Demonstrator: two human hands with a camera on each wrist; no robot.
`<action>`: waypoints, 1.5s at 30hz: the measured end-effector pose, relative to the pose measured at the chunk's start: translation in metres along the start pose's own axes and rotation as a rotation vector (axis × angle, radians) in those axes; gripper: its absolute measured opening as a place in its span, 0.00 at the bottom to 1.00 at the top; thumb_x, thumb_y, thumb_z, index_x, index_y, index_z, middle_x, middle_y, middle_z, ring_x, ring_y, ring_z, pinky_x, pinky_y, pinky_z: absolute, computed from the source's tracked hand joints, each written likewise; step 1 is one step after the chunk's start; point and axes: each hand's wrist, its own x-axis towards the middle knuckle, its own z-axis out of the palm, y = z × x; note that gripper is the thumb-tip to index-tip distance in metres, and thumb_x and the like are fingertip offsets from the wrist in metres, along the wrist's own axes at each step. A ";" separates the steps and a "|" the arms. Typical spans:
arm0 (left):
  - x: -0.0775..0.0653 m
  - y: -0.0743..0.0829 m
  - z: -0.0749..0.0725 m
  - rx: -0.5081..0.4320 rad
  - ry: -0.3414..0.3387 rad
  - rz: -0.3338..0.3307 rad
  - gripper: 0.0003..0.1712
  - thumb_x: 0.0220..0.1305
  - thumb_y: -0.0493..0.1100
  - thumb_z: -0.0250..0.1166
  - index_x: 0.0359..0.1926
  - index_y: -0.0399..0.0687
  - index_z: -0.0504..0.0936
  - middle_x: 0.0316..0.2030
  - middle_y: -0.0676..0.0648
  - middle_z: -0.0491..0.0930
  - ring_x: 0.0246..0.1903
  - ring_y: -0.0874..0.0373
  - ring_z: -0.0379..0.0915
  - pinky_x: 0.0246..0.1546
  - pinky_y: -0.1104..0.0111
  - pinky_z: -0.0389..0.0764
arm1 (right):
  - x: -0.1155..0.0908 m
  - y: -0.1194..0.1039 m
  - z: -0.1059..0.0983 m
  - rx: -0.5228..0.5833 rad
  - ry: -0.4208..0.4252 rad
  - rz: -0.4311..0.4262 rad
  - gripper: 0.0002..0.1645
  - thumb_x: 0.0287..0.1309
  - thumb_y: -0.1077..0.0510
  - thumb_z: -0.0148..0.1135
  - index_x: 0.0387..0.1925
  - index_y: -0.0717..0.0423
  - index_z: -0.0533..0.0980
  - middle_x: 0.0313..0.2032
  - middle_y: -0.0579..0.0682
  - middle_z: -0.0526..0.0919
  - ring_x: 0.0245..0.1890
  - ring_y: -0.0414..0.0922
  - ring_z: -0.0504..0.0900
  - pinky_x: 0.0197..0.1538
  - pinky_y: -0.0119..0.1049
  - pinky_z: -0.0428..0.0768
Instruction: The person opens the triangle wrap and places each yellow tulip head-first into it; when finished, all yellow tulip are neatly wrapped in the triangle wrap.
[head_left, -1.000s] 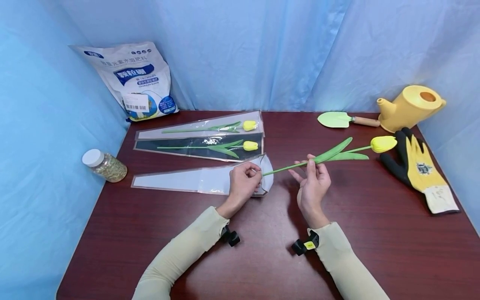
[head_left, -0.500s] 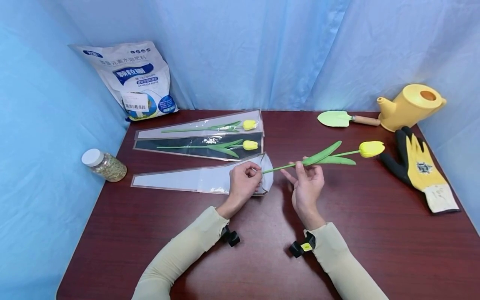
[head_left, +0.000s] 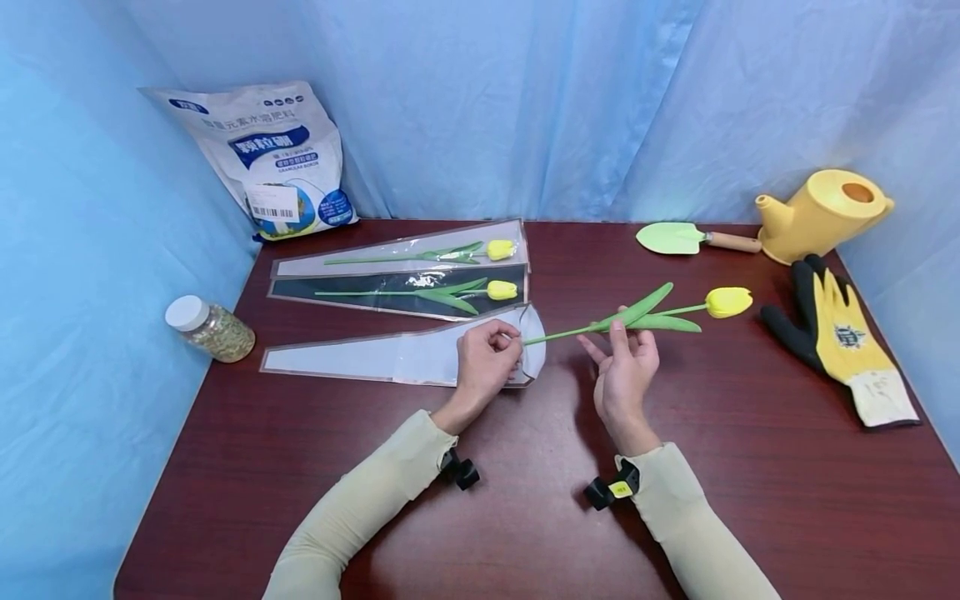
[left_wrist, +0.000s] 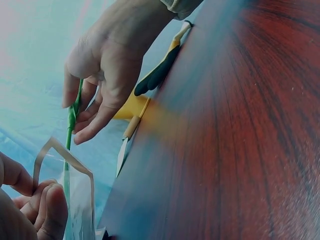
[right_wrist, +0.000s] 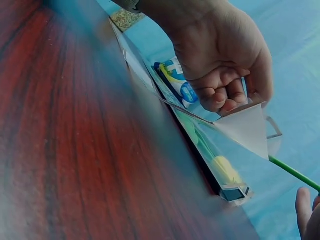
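Observation:
My left hand (head_left: 486, 358) pinches the mouth edge of a white flower sleeve (head_left: 360, 357) with a clear front. In the left wrist view the clear film (left_wrist: 80, 195) is lifted off the backing at that mouth. A yellow tulip (head_left: 727, 302) with green leaves points right, held between the thumb and fingers of my right hand (head_left: 628, 375) where its leaves begin. Its green stem (right_wrist: 295, 173) runs into the raised sleeve mouth; the stem's end is hidden behind my left hand in the head view. Behind lie a dark sleeve (head_left: 360, 292) and a pale sleeve (head_left: 315, 267), each with a yellow tulip inside.
A white fertilizer bag (head_left: 262, 158) leans at the back left, above a white-capped jar (head_left: 217, 333). Toward the back right are a green trowel (head_left: 669, 238), a yellow watering can (head_left: 817, 217) and a yellow-black glove (head_left: 843, 333). Blue curtains (head_left: 480, 108) surround the table.
The tulip has shifted left, its stem farther toward the sleeve mouth. My right hand went left with it, then back right along the stem. My left hand has stayed at the sleeve.

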 end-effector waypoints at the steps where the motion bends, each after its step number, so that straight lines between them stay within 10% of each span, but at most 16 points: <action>1: 0.000 0.000 0.000 0.003 -0.001 0.003 0.07 0.57 0.31 0.61 0.33 0.33 0.85 0.21 0.34 0.84 0.09 0.72 0.69 0.12 0.74 0.75 | -0.001 0.001 0.000 -0.009 -0.003 0.001 0.16 0.71 0.64 0.53 0.57 0.66 0.69 0.43 0.53 0.76 0.36 0.43 0.85 0.37 0.39 0.89; 17: -0.002 0.000 0.001 -0.001 0.006 0.008 0.07 0.56 0.31 0.61 0.33 0.33 0.85 0.20 0.35 0.83 0.09 0.72 0.68 0.13 0.76 0.73 | -0.003 0.005 0.001 -0.062 -0.029 -0.025 0.04 0.66 0.68 0.58 0.41 0.60 0.77 0.38 0.48 0.83 0.34 0.39 0.86 0.39 0.36 0.88; 45: -0.003 0.001 0.002 0.047 0.022 0.087 0.05 0.55 0.31 0.62 0.30 0.35 0.85 0.19 0.37 0.83 0.10 0.75 0.66 0.15 0.79 0.69 | -0.020 0.016 0.009 -0.136 -0.070 0.020 0.08 0.66 0.70 0.57 0.45 0.61 0.73 0.37 0.48 0.83 0.36 0.39 0.86 0.39 0.34 0.88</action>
